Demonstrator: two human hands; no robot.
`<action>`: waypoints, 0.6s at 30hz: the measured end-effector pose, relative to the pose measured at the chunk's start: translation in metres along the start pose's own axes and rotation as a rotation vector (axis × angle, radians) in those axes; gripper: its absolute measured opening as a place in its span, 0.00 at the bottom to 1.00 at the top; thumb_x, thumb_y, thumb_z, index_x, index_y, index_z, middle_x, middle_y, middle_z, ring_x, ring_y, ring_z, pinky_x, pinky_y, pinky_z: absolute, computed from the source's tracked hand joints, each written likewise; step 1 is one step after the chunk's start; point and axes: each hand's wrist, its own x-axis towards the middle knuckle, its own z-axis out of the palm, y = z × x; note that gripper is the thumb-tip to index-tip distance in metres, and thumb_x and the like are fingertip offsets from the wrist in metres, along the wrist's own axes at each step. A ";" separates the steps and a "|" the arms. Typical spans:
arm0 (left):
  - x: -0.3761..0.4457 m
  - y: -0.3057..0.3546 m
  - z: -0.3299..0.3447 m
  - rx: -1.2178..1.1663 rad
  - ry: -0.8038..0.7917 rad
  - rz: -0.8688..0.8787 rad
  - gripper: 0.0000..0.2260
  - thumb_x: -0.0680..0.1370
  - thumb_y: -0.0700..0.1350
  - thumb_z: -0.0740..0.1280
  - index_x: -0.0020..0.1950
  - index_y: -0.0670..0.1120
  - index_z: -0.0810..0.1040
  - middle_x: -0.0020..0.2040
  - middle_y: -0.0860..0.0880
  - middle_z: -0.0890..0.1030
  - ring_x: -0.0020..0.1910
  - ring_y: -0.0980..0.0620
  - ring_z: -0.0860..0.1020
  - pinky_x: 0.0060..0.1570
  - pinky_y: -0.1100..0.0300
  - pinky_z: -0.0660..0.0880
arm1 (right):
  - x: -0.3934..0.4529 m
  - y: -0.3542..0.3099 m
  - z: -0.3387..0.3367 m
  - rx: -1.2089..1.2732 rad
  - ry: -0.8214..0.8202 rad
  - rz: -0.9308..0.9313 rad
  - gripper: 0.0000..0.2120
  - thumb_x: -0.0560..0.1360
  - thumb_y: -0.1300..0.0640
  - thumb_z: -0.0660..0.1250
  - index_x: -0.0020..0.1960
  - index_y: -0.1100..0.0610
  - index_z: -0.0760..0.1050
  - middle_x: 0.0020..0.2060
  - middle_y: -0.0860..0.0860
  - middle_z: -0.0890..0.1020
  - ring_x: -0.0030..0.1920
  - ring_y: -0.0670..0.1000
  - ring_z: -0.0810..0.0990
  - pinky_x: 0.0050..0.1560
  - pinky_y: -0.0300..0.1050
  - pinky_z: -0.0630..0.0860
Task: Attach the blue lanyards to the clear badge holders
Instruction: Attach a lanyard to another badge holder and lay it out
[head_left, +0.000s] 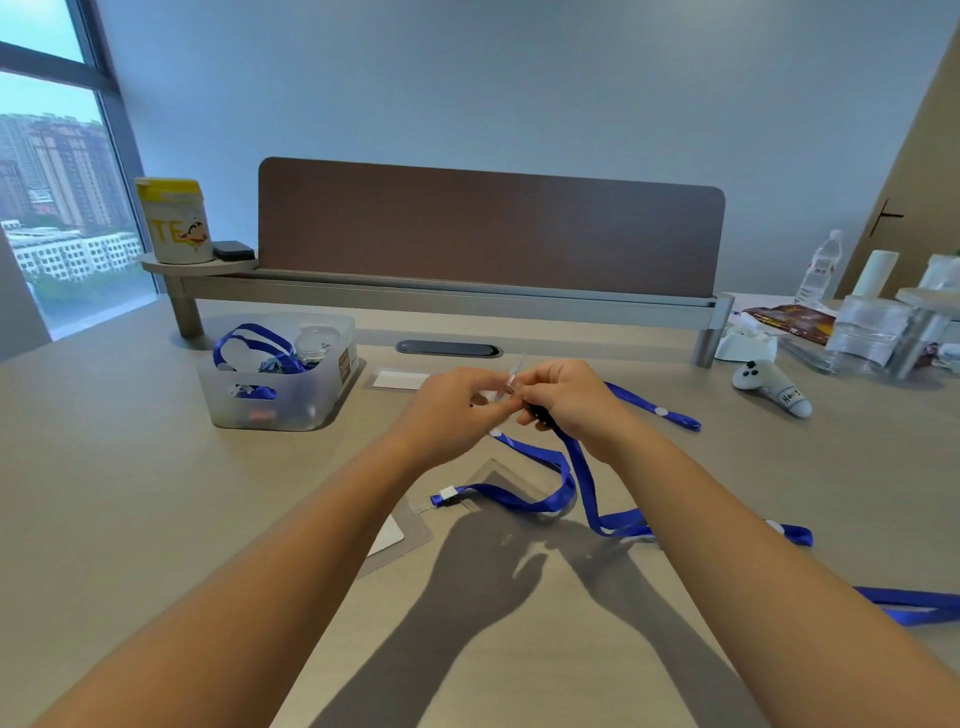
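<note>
1. Hands meet at frame centre, forearms reaching up from the bottom corners: left hand (457, 397) pinches a clear badge holder (511, 376); right hand (569, 400) grips a dark clip.
2. Glossy blue lanyard (579, 467) ribbon trails from the right hand toward lower right.
3. Another flat holder (410, 530) lies below the hands, on the matte table (130, 493).

Desk (130, 519) with lanyards (524, 496), bin (291, 400)

yellow-lid tub (174, 221), water btl (821, 267), white controller (771, 387)
</note>
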 end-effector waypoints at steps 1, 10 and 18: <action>0.000 0.002 -0.003 -0.024 0.007 -0.021 0.15 0.79 0.48 0.60 0.64 0.46 0.74 0.61 0.45 0.79 0.58 0.49 0.76 0.54 0.59 0.71 | 0.000 -0.001 0.002 -0.039 -0.013 -0.004 0.13 0.78 0.63 0.57 0.56 0.68 0.75 0.34 0.51 0.78 0.31 0.44 0.73 0.31 0.31 0.72; 0.011 0.006 -0.012 0.147 0.066 -0.133 0.12 0.78 0.45 0.61 0.51 0.39 0.81 0.38 0.44 0.76 0.38 0.50 0.73 0.34 0.64 0.68 | -0.001 -0.006 0.019 -0.456 0.025 -0.127 0.12 0.79 0.63 0.55 0.57 0.64 0.74 0.54 0.61 0.81 0.50 0.56 0.78 0.57 0.49 0.75; 0.004 0.008 -0.005 0.522 0.080 -0.092 0.09 0.78 0.42 0.62 0.55 0.42 0.76 0.51 0.42 0.81 0.48 0.46 0.79 0.53 0.56 0.75 | -0.004 -0.002 0.024 -0.712 0.066 -0.178 0.11 0.78 0.65 0.54 0.57 0.63 0.72 0.52 0.60 0.81 0.47 0.56 0.78 0.49 0.48 0.75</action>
